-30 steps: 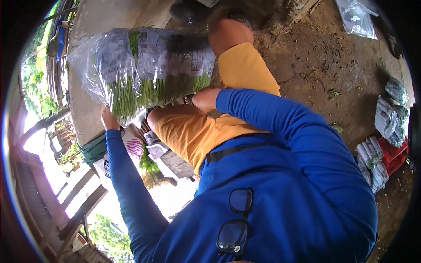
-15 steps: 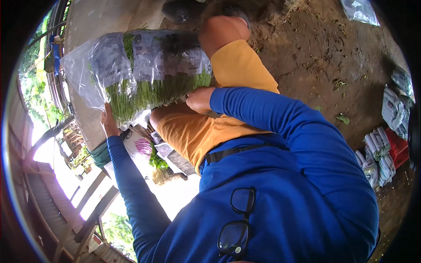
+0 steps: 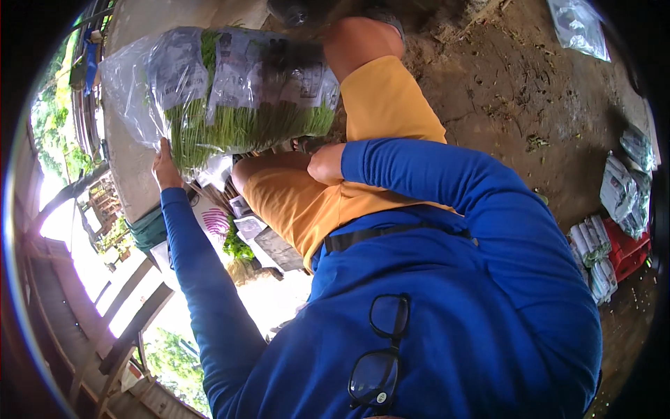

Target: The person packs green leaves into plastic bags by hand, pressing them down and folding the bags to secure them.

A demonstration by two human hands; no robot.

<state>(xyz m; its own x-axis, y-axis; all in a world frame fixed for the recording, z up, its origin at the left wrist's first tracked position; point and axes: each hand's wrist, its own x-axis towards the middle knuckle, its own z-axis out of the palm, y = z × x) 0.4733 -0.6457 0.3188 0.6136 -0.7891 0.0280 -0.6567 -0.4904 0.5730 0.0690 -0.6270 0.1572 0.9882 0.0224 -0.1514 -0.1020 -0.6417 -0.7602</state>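
Note:
A large clear plastic bag (image 3: 132, 91) lies across the upper left, packed with long green stalks (image 3: 265, 127) and sheets of newspaper (image 3: 241, 73). At its lower left corner my left hand (image 3: 166, 170) is closed on the plastic, fingertips partly hidden. My right hand (image 3: 326, 165) is curled by my thigh, just below the bag's right end and apart from it. Its fingers are tucked out of sight, so anything in them cannot be made out. A small dark thing (image 3: 306, 144) shows beside that hand; its kind is unclear.
Several newspaper-wrapped bundles in plastic (image 3: 592, 244) lie at the right by a red crate (image 3: 626, 246). Another clear plastic bag (image 3: 578, 28) is on the dirt floor at the upper right. Leafy greens (image 3: 237, 244) and papers (image 3: 269, 244) are below my left knee. Eyeglasses (image 3: 377, 349) hang on my shirt.
The bag sits slightly higher in view, and my left hand has moved up with it. My right hand has come away from the bag's lower edge, a little down and right.

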